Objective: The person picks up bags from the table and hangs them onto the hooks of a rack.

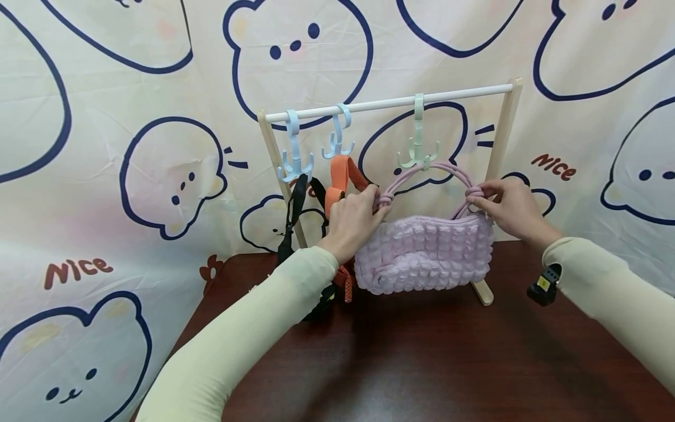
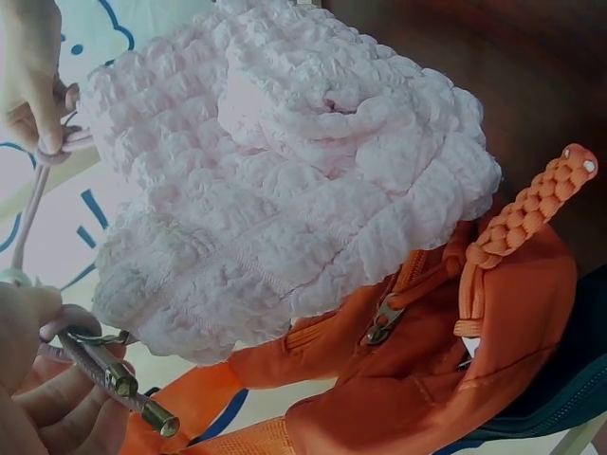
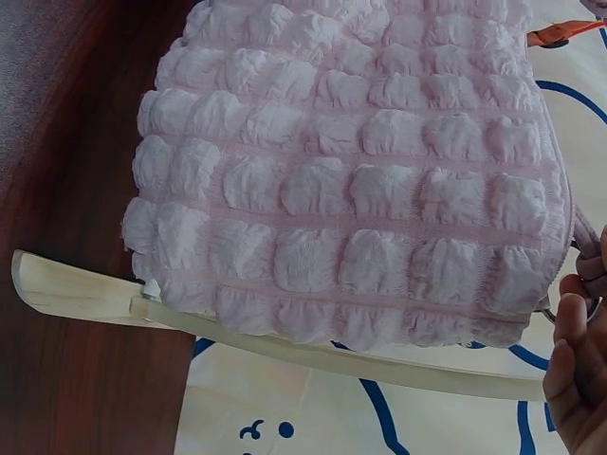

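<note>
A pink puffy handbag (image 1: 424, 252) hangs by its cord handle (image 1: 448, 166) from a pale green hook (image 1: 418, 149) on the rack's white bar. My left hand (image 1: 354, 220) holds the knotted cord at the handle's left end; metal-tipped cord ends (image 2: 119, 379) stick out below those fingers in the left wrist view. At the other end, my right hand (image 1: 511, 208) pinches the right knot between thumb and fingers. Only part of the right hand (image 3: 574, 370) shows at the edge of the right wrist view. An orange bag (image 2: 379, 379) hangs just left of the pink one.
Two light blue hooks (image 1: 294, 158) hang further left on the bar (image 1: 390, 104), a black strap (image 1: 295, 205) on one. The wooden rack foot (image 1: 482, 292) stands on the dark brown table (image 1: 422, 357). A printed cloth (image 1: 174, 94) covers the wall behind.
</note>
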Available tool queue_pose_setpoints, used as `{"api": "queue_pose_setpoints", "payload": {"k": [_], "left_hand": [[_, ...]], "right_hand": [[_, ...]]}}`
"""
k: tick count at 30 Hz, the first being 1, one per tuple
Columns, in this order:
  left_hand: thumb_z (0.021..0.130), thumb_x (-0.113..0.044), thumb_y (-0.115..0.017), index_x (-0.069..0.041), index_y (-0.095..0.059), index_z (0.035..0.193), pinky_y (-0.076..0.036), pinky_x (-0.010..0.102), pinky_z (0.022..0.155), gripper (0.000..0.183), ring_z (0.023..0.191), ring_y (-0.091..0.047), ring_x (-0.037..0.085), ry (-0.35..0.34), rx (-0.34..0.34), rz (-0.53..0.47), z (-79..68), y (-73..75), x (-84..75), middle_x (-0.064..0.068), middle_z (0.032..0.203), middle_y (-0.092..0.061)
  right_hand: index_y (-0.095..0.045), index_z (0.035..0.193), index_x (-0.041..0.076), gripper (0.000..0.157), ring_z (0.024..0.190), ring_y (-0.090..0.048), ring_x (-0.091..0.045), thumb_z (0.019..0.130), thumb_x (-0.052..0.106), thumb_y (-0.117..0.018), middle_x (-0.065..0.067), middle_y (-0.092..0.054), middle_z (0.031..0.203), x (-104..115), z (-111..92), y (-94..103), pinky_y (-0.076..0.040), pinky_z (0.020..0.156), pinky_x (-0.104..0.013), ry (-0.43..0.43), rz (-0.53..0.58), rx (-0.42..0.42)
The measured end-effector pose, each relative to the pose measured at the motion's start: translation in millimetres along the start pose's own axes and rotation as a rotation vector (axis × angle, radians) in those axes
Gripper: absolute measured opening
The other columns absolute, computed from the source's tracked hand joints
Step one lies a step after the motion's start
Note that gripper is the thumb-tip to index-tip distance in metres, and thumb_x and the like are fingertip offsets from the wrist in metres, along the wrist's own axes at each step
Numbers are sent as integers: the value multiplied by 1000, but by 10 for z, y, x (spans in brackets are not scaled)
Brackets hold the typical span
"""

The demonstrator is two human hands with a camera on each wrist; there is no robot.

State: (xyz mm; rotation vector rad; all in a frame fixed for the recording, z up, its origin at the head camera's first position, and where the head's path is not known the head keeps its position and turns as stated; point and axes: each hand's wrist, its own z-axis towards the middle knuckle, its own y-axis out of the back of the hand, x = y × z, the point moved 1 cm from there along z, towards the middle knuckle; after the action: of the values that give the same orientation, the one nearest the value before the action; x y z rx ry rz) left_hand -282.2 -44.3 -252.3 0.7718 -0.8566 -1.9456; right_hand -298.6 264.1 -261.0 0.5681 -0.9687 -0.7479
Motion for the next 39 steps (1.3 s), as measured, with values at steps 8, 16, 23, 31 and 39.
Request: {"api": "queue_pose_setpoints", "payload": {"k": [8, 16, 23, 31, 39], "left_hand": [[101, -43, -59, -19, -64, 102, -38, 29, 51, 25, 58, -57, 15, 2, 7, 1, -25, -43, -18, -3, 71, -62], [101, -42, -60, -19, -63, 101, -36, 28, 49, 23, 57, -55, 15, -5, 8, 16, -43, -71, -35, -2, 69, -61], [101, -42, -60, -17, -63, 102, -36, 28, 48, 25, 58, -56, 15, -1, 20, 13, -57, -92, -41, -2, 71, -61], [101, -43, -60, -17, -63, 102, -35, 27, 49, 26, 58, -56, 16, -3, 14, -2, -72, -117, -46, -1, 70, -61], [100, -44, -61, -17, -63, 106, -36, 27, 49, 27, 59, -57, 16, 2, 21, -5, -106, -138, -31, -1, 72, -62]], "right_hand": [[-74, 111, -1, 32, 71, -59, -15, 95, 26, -72, -21, -72, 98, -22, -24, -71, -49, 53, -22, 41, 21, -4], [-74, 110, -1, 30, 71, -58, -18, 94, 25, -73, -21, -73, 98, -2, -69, -123, -48, 53, -22, 63, 30, -1], [-75, 109, 0, 27, 70, -58, -14, 93, 21, -74, -21, -72, 98, 13, -94, -151, -49, 53, -21, 82, 38, -13], [-74, 109, -1, 26, 71, -58, -16, 93, 19, -74, -20, -72, 97, 4, -108, -174, -49, 53, -22, 69, 35, -9], [-74, 111, 0, 26, 71, -57, -17, 93, 19, -74, -19, -73, 97, 7, -108, -196, -49, 53, -22, 62, 50, 6]]}}
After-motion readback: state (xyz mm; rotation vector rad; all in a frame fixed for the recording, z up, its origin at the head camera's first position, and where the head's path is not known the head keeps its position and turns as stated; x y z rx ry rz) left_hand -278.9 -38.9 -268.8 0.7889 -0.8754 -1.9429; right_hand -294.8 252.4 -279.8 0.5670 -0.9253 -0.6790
